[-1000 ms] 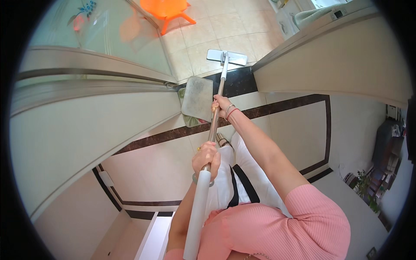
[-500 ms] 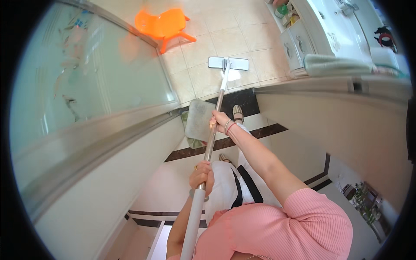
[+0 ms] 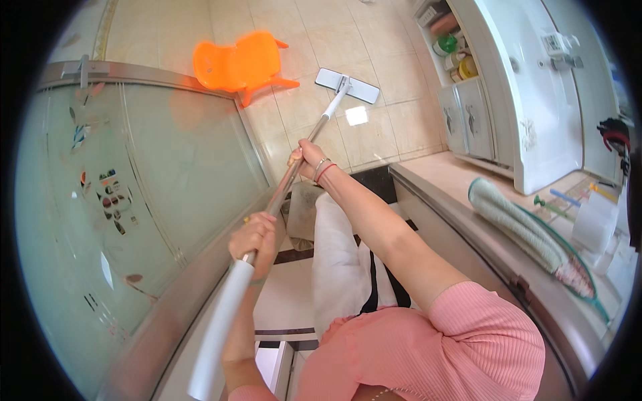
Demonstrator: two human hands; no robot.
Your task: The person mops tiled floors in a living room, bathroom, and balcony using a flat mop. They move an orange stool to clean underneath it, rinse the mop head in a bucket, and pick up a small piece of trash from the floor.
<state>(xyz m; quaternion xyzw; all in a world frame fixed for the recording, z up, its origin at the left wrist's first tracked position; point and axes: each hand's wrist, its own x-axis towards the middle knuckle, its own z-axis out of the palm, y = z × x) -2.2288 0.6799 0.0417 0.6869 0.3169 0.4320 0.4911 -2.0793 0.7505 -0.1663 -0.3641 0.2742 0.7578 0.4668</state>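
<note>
I have both hands on one long mop with a silvery metal pole, a white tubular grip and a flat white rectangular head. It slants across my view from the lower left, and its head lies on the glossy cream floor tiles at upper centre, well ahead of the body. The left hand has its fingers wrapped around the pole just above the white grip. Farther up, nearer the mop's head, I see the right hand with its fingers clasped around the bare metal; a red cord and a bangle circle that wrist.

To the left of the mop's head I see a small bright-orange plastic chair, near but apart from it. A greenish frosted-glass panel in a metal frame fills my left side. On the right stands a white washbasin cabinet with open shelves, and below it in my view is a pale green towel. A worn grey mat shows partly beneath the right forearm, beside white trousers.
</note>
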